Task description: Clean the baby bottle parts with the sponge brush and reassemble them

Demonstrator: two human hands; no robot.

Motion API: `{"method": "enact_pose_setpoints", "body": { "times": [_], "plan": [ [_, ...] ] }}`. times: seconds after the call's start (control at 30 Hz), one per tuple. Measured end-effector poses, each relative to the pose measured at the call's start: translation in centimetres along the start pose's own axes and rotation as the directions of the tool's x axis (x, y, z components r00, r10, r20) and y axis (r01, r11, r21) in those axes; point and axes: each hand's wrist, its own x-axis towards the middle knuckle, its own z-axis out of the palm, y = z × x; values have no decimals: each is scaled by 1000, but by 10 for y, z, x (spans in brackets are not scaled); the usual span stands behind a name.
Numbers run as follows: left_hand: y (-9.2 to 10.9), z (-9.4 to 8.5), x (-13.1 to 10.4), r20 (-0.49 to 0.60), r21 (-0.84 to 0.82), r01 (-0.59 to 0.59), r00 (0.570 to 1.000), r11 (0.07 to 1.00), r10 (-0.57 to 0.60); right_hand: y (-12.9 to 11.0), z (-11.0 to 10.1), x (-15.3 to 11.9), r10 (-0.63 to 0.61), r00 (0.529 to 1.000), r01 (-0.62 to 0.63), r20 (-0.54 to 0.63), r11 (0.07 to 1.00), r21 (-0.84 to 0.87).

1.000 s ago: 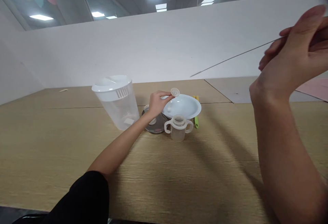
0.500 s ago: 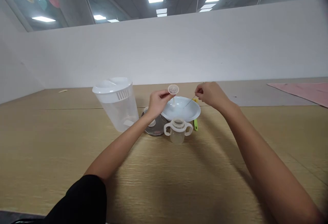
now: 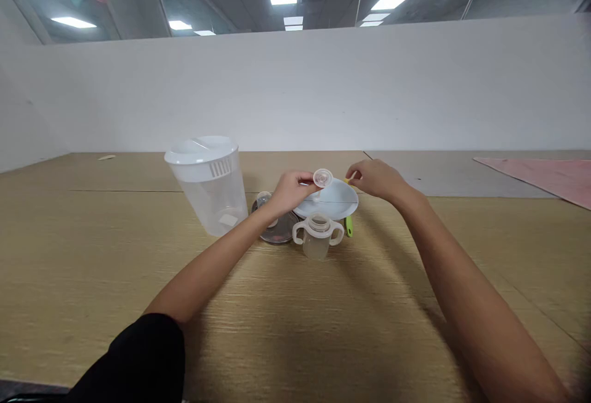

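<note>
My left hand is closed on a round, translucent cup top, pinched at its edge and turned toward me above the bowl. My right hand hovers at the bowl's far right edge, thumb and fingers pinched together. The thin rod seen in it earlier is hard to make out now. Under both hands sits a white bowl. In front of the bowl, a clear two-handled training cup stands upright with its mouth uncovered. A green handle sticks out beside the bowl.
A tall clear pitcher with a white top stands to the left. Between it and the bowl lies a dark round lid or tray, with small clear pieces near it. Pink cloth lies at the far right. A white wall rises behind the table.
The cup top in my left hand has moved slightly right and down. My right hand has lowered a little toward the bowl's rim, and its thin rod no longer shows clearly.
</note>
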Motion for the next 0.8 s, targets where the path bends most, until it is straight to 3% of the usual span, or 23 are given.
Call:
{"method": "enact_pose_setpoints", "body": {
  "times": [0.1, 0.23, 0.5, 0.6, 0.67, 0.73, 0.8],
  "plan": [
    [5, 0, -3, 26, 8, -9, 1000, 1000, 9, -15, -12, -11, -239, 970, 215, 41, 925, 314],
    [7, 0, -4, 61, 35, -92, 994, 995, 89, -39, -24, -25, -400, 915, 383, -44, 833, 399],
    [8, 0, -3, 51, 56, -160, 986, 986, 157, -50, -26, -30, -329, 918, 394, -223, 831, 393],
    [20, -12, -6, 159, 116, -132, 981, 984, 113, -51, -31, -35, -265, 914, 385, -307, 806, 449],
    [34, -24, -12, 325, 255, -131, 945, 958, 43, -53, -37, -41, -236, 907, 392, -348, 774, 497],
    [49, -35, -18, 503, 346, -169, 864, 923, -30, -56, -44, -48, -228, 907, 397, -354, 746, 535],
    [60, -41, -24, 608, 363, -209, 792, 908, -60, -57, -50, -53, -244, 911, 398, -334, 734, 550]
  ]
}}
